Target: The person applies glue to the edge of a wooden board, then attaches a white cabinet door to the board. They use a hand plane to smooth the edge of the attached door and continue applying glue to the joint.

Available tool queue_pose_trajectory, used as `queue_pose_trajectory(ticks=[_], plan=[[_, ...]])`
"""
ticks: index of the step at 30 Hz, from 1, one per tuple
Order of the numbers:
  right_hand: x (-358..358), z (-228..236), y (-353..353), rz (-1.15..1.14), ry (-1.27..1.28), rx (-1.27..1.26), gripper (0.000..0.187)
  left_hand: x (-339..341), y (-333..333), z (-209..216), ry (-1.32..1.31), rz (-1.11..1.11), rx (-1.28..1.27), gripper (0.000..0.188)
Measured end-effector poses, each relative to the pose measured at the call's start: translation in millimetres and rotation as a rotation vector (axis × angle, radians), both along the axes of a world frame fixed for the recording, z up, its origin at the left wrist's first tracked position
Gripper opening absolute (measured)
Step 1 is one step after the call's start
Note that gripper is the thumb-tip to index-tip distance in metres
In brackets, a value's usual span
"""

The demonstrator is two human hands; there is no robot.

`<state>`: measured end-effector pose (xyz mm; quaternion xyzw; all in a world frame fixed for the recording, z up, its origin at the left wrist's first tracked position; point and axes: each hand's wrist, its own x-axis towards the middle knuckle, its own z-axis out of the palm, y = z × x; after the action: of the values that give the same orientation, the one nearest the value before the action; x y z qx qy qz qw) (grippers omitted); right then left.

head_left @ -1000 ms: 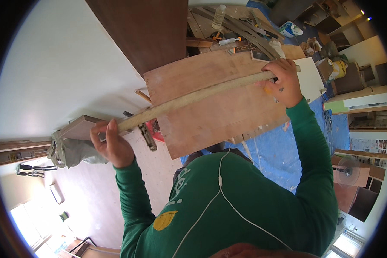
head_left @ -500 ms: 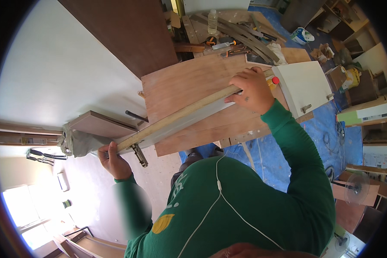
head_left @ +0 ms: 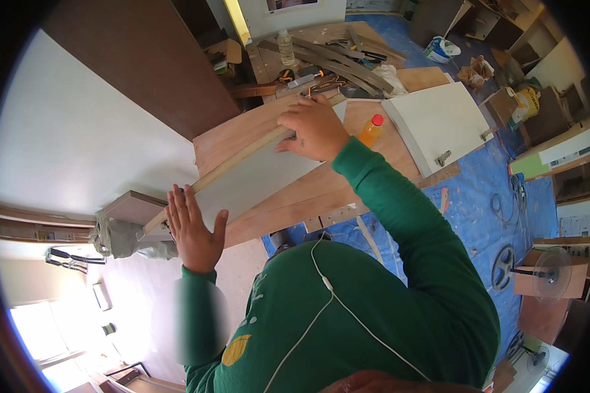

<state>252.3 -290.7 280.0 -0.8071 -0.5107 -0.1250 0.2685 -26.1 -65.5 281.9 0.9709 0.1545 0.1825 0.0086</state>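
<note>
- White door panel [head_left: 252, 177]: tilted across the plywood sheet [head_left: 295, 190] in front of the torso, bare wood-coloured long edge up and away from the body, white face toward it. Runs from lower left to upper right. Can't tell if its lower edge is touching the sheet.
- Right hand [head_left: 313, 128]: gripping the panel near its upper-right end, fingers over the bare edge, thumb down on the white face.
- Left hand [head_left: 200, 236]: wide, fingers straight up, thumb out to the side, laid near the panel's lower-left end, fingertips at the long edge. No closed grip on it; amount of pressure can't be told.
- Bottle with red cap [head_left: 372, 131], yellow-orange contents: upright on the plywood, just right of the right hand.
- Second white panel [head_left: 436, 121]: right end of the sheet, two metal hinges [head_left: 443, 158] along its near edge.
- Beyond the sheet, worktop [head_left: 262, 69] with clear plastic bottle [head_left: 285, 47], tape measure [head_left: 286, 76] and a pile of long grey strips [head_left: 357, 73].
- Blue floor sheeting [head_left: 469, 203] to the right and below; fan [head_left: 550, 272] far right.
</note>
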Motion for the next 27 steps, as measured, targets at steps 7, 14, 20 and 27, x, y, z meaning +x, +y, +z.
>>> queue_pose_trajectory(ticks=[7, 14, 20, 27], plan=[[-5, 3, -4, -0.038, 0.006, -0.01, 0.044, 60, -46, -1, -0.002, -0.178, -0.043, 0.097], [8, -19, 7, -0.091, -0.18, 0.115, 0.08, 133, -91, -5, -0.046, -0.424, -0.027, 0.089], [3, 0, 6, -0.035, -0.088, 0.052, 0.096, 128, -80, -3, -0.042, -0.423, -0.048, 0.084], [-1, 8, 1, 0.008, -0.083, -0.046, 0.07, 47, -24, -4, -0.039, -0.165, -0.053, 0.087]])
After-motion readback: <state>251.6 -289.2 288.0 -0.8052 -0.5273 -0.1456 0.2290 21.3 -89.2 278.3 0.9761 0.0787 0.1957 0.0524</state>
